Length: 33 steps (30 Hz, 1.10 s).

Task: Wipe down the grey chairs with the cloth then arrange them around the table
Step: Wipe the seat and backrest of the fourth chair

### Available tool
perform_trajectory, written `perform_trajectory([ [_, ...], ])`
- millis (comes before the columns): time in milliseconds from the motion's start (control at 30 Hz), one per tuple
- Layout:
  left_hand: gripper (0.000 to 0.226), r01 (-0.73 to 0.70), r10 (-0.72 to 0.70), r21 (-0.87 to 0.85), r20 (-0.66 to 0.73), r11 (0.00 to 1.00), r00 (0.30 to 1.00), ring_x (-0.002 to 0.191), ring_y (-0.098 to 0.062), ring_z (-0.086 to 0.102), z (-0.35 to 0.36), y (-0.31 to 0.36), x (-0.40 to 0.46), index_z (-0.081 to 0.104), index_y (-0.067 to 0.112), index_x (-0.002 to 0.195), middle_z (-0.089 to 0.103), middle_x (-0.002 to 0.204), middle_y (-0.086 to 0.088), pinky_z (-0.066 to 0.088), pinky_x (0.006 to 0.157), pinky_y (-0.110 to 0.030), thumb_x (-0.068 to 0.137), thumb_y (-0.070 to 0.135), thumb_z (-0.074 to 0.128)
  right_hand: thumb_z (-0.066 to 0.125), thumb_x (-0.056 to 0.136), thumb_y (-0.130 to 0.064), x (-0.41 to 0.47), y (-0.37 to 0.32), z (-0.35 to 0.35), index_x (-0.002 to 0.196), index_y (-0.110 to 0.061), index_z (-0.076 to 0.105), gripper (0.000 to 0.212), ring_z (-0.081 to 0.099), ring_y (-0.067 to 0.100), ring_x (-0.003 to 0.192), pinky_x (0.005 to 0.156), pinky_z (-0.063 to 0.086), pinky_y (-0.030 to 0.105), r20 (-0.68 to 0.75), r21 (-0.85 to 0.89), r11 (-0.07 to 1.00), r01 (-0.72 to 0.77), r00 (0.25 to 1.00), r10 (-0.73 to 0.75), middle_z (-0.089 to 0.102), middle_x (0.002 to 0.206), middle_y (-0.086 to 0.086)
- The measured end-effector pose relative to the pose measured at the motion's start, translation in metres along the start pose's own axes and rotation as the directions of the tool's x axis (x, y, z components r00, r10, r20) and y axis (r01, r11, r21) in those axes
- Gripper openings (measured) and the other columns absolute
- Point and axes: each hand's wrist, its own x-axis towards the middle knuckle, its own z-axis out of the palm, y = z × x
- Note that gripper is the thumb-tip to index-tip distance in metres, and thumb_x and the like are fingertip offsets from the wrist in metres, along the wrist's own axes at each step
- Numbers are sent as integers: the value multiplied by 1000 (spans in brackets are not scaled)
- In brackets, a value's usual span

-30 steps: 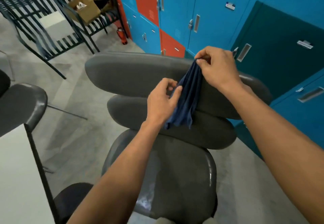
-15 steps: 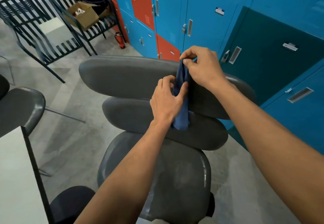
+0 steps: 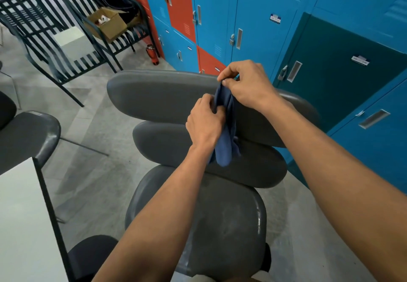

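Both grips, left hand [image 3: 206, 123] and right hand [image 3: 244, 84], pinch cloth [image 3: 224, 149]; above grey chair [image 3: 220, 226].

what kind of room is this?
Probably a locker room or staff break area: a wall of blue and orange lockers, some padlocked, a white table with grey chairs beside it, and black slatted benches.
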Motion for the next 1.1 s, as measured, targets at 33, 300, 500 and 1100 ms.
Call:
perform_trajectory([
  [33, 9, 29, -29, 8, 13, 1000, 1000, 79, -21, 55, -1, -6, -2, 52, 24, 90, 59, 90, 6, 39, 68, -37, 90, 30, 58, 64, 97, -11, 0, -2, -1, 99, -19, 76, 15, 55, 3, 95, 65, 31, -1, -11, -5, 1000, 8, 1000, -8, 65, 97, -9],
  [300, 14, 203, -209, 111, 45, 973, 977, 102, -29, 54, -26, -73, 0, 58, 27, 93, 49, 103, 5, 39, 75, -40, 83, 18, 55, 62, 98, -10, 4, -1, -13, 97, -18, 75, 15, 55, 1, 87, 74, 37, 9, -102, 14, 998, -59, 993, 60, 63, 90, -12],
  [500, 30, 157, -153, 232, -32, 960, 988, 115, -39, 43, -77, -86, 45, 69, 23, 108, 50, 118, -11, 44, 94, -49, 83, 16, 53, 61, 98, -10, 16, 10, -7, 93, -22, 72, 16, 59, 8, 97, 84, 41, 19, -166, 43, 986, -164, 972, 169, 67, 97, -6],
  [1100, 38, -93, 159, 212, -320, 973, 934, 133, -28, 47, -13, -69, 98, 58, 20, 134, 60, 136, -2, 34, 114, -46, 99, 34, 51, 51, 97, -27, 61, 52, 35, 109, -29, 66, 19, 60, 27, 107, 79, 33, 32, -183, -124, 910, -396, 910, 372, 69, 114, -3],
])
